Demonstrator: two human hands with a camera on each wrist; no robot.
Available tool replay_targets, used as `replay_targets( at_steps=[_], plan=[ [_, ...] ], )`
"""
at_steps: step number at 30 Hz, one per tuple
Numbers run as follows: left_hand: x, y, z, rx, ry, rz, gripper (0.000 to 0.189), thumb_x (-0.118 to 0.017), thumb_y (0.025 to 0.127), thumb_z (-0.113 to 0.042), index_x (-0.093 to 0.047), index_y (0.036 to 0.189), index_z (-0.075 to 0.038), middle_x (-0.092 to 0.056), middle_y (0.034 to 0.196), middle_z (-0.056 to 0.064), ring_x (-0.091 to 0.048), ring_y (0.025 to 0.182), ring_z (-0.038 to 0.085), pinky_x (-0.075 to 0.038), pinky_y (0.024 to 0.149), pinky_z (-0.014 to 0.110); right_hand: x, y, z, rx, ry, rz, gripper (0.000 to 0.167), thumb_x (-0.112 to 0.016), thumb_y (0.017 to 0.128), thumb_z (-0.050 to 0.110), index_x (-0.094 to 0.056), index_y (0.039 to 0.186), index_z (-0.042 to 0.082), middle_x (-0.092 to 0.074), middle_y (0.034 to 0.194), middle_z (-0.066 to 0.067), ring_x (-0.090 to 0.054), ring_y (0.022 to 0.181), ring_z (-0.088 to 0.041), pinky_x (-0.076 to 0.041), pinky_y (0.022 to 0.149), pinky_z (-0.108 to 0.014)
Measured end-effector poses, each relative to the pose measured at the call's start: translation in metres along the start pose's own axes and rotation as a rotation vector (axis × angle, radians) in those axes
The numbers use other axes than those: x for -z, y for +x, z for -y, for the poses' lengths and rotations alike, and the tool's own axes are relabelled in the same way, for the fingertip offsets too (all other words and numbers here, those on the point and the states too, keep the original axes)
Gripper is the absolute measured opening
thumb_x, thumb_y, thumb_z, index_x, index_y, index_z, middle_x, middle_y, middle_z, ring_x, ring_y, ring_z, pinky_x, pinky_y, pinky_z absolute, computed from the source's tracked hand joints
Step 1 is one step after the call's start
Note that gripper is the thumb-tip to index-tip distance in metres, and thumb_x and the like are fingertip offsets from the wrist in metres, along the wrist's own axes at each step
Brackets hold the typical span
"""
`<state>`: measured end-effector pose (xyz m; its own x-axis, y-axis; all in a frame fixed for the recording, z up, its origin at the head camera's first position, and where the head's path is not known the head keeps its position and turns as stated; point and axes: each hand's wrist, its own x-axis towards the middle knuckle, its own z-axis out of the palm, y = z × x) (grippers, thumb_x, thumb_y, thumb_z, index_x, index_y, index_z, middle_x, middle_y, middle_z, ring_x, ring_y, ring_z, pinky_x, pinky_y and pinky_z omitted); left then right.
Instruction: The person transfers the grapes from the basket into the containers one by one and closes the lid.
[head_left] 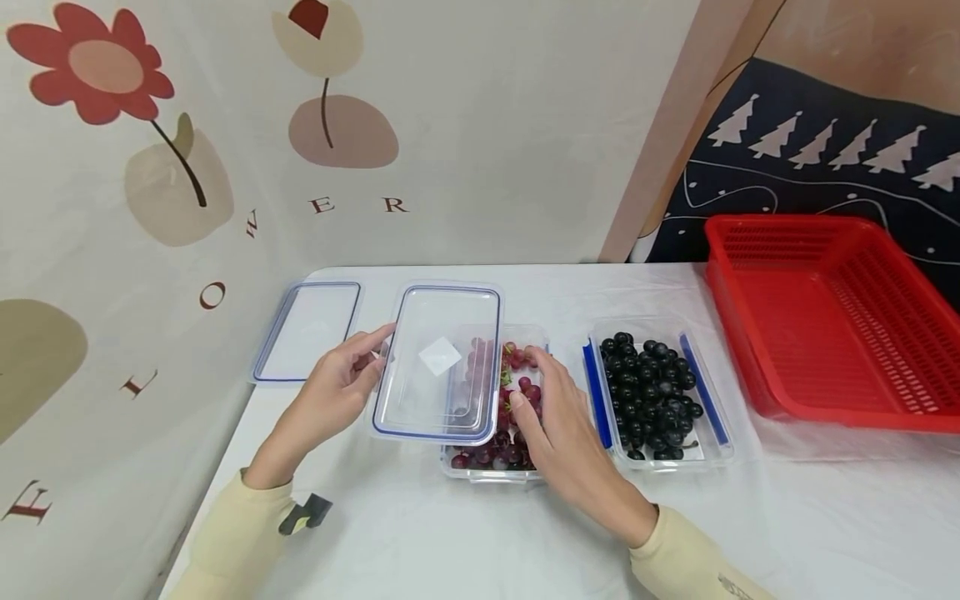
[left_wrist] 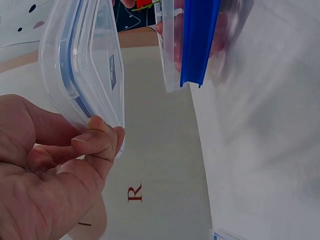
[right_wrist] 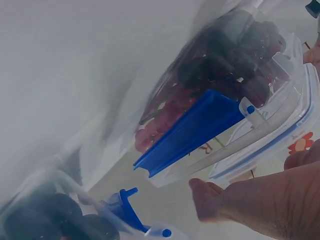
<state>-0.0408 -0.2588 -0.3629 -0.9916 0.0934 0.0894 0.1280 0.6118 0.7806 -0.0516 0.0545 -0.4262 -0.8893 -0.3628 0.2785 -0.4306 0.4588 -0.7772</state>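
Observation:
My left hand (head_left: 330, 396) pinches the left edge of a clear plastic lid (head_left: 408, 404) with a blue seal. The lid is raised and covers part of a clear container (head_left: 495, 477) in the head view. Inside that container lie red grapes (head_left: 487, 457), partly seen through the lid. Over the container's right side is my right hand (head_left: 566, 425), thumb and fingers spread and loosely bent, gripping nothing that I can see. A blue latch (right_wrist: 190, 135) hangs down the container's side in the right wrist view.
To the right stands a second clear container (head_left: 720, 457) of dark grapes (head_left: 648, 396), its blue latches folded out. A red basket (head_left: 832, 333) is at the far right. Another blue-rimmed lid (head_left: 311, 325) lies at the back left, near the printed cloth wall (head_left: 510, 208).

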Motion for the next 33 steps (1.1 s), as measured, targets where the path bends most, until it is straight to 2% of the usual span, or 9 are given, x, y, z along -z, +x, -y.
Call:
replay_targets(
  at_steps=[8,12,15,20,26,33],
  plan=[
    [-0.007,0.004,-0.004,-0.016,-0.020,0.003,0.049,-0.053,0.108,0.010,-0.052,0.157,0.008,-0.055,0.099,0.012,-0.049,0.081,0.021,-0.040,0.060,0.023,-0.002,0.009,0.001,0.007,0.048,0.004,0.065,-0.045,0.119,0.040,-0.026,0.172,0.007,-0.045,0.166,-0.013,-0.041,0.154,-0.027,-0.034,0.124,-0.057],
    [-0.011,0.006,-0.006,-0.017,-0.038,0.000,0.049,-0.053,0.108,0.010,-0.052,0.157,0.008,-0.054,0.099,0.011,-0.048,0.080,0.021,-0.039,0.059,0.023,-0.004,0.015,0.000,0.037,0.091,-0.003,0.063,-0.046,0.119,0.036,-0.028,0.172,0.007,-0.053,0.156,-0.010,-0.057,0.138,-0.022,-0.047,0.115,-0.050],
    [-0.014,0.006,-0.008,-0.018,-0.047,0.005,0.049,-0.053,0.108,0.010,-0.051,0.157,0.009,-0.055,0.100,0.012,-0.048,0.081,0.021,-0.039,0.060,0.023,-0.005,0.017,-0.001,0.041,0.112,-0.005,0.062,-0.046,0.119,0.035,-0.027,0.172,0.008,-0.055,0.151,-0.007,-0.063,0.128,-0.019,-0.054,0.107,-0.045],
    [-0.018,0.005,-0.009,0.000,-0.058,0.025,0.050,-0.054,0.108,0.009,-0.051,0.158,0.007,-0.054,0.101,0.012,-0.049,0.082,0.022,-0.041,0.061,0.022,-0.005,0.017,0.001,0.015,0.138,-0.003,0.061,-0.042,0.120,0.033,-0.025,0.173,0.009,-0.056,0.151,-0.010,-0.061,0.130,-0.021,-0.054,0.106,-0.047],
    [-0.023,0.006,-0.010,-0.031,-0.074,0.025,0.049,-0.054,0.108,0.009,-0.052,0.157,0.009,-0.055,0.100,0.011,-0.049,0.080,0.020,-0.040,0.060,0.022,-0.004,0.017,0.000,-0.006,0.152,-0.022,0.058,-0.041,0.120,0.033,-0.027,0.173,0.015,-0.054,0.156,-0.015,-0.057,0.137,-0.027,-0.049,0.111,-0.054],
    [-0.030,0.009,-0.010,-0.027,-0.142,0.012,0.048,-0.054,0.107,0.010,-0.053,0.156,0.008,-0.057,0.106,0.014,-0.049,0.078,0.017,-0.039,0.059,0.021,-0.002,0.022,-0.003,0.013,0.191,-0.116,0.049,-0.046,0.118,0.020,-0.041,0.166,0.009,-0.065,0.134,-0.012,-0.064,0.110,-0.020,-0.058,0.092,-0.043]
  ],
)
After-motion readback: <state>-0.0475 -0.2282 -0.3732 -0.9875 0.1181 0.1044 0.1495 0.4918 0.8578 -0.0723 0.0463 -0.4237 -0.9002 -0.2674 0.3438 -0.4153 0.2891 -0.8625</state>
